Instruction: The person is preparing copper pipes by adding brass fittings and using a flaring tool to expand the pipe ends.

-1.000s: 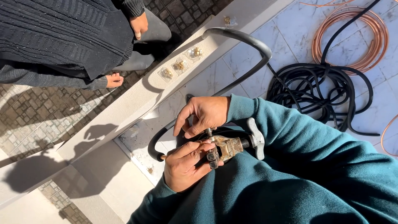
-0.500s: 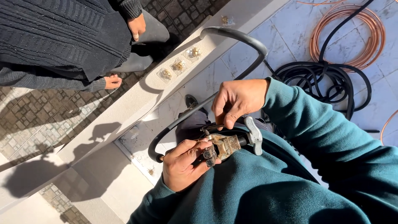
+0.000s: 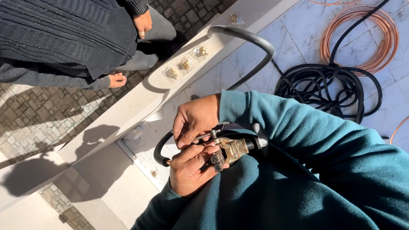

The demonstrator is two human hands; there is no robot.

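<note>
The white ledge runs up and left of the brass fitting. The coiled black hose and copper coil lie up and right of it, untouched. Your right hand pinches the fitting's thin metal stem, and your left hand grips its end from below. By my judgement, the work is mid-course. Three clear bags above the fitting each hold one brass piece.

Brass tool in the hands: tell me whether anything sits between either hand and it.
Nothing visible does. The left hand already grips the brass tool from below, and the right hand pinches its thin metal handle from above. Both touch it directly.
</note>
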